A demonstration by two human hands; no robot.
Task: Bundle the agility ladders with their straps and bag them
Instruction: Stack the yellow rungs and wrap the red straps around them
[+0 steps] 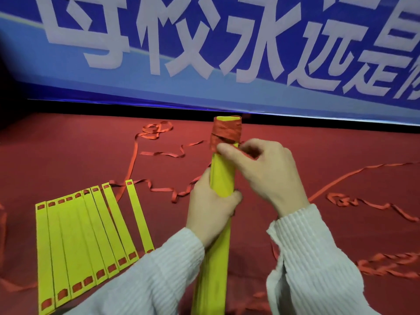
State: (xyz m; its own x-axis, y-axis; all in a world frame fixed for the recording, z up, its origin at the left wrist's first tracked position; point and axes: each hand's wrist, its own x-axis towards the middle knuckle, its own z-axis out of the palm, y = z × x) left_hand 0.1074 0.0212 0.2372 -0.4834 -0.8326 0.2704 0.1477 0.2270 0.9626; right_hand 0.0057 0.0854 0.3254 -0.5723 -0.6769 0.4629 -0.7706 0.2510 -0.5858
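Observation:
A stacked bundle of yellow ladder rungs (221,178) stands upright in the middle of the view, its top end wound with red strap (226,131). My left hand (211,210) grips the bundle around its middle. My right hand (261,171) is at the lower edge of the winding and pinches the red strap against the bundle. A second ladder (86,239) lies fanned out flat on the red floor at the left, its yellow rungs side by side with red strap through their ends.
Loose red strap (159,153) trails in loops over the red carpet (341,144) behind and to both sides. A blue banner (204,53) with large white characters stands along the far edge. No bag is in view.

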